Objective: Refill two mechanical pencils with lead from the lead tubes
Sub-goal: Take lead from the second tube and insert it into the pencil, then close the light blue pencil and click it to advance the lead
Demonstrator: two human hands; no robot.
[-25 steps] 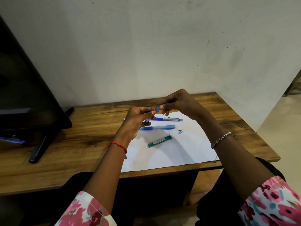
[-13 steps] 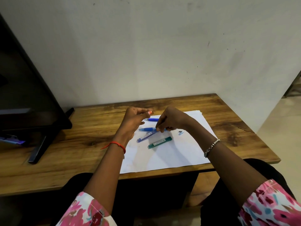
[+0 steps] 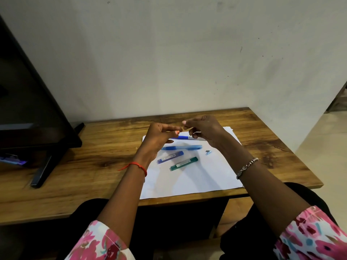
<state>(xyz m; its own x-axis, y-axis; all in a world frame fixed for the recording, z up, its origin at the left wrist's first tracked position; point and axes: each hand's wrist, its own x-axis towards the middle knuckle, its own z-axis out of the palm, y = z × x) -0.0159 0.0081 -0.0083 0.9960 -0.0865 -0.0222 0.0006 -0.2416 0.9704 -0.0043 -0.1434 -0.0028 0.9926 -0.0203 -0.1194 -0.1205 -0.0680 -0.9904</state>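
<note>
Both hands hover over the white paper (image 3: 197, 177), fingertips almost meeting. My left hand (image 3: 159, 136) pinches thumb to forefinger. My right hand (image 3: 203, 129) is pinched too, just right of it. Anything between the fingers is too thin to see. On the paper lie a dark blue mechanical pencil (image 3: 183, 137) partly under my right hand, a light blue mechanical pencil (image 3: 183, 147), a blue lead tube (image 3: 170, 157), a green lead tube (image 3: 184, 163) and a small loose cap (image 3: 208, 152).
The wooden desk (image 3: 105, 156) stands against a white wall. A black monitor on its stand (image 3: 43, 166) fills the left side. The desk's right edge drops off to the floor. My knees are under the front edge.
A second ago both hands held the blue lead tube in the air. My right hand laid it on the paper beside the green tube, then rose back to my left fingertips.
</note>
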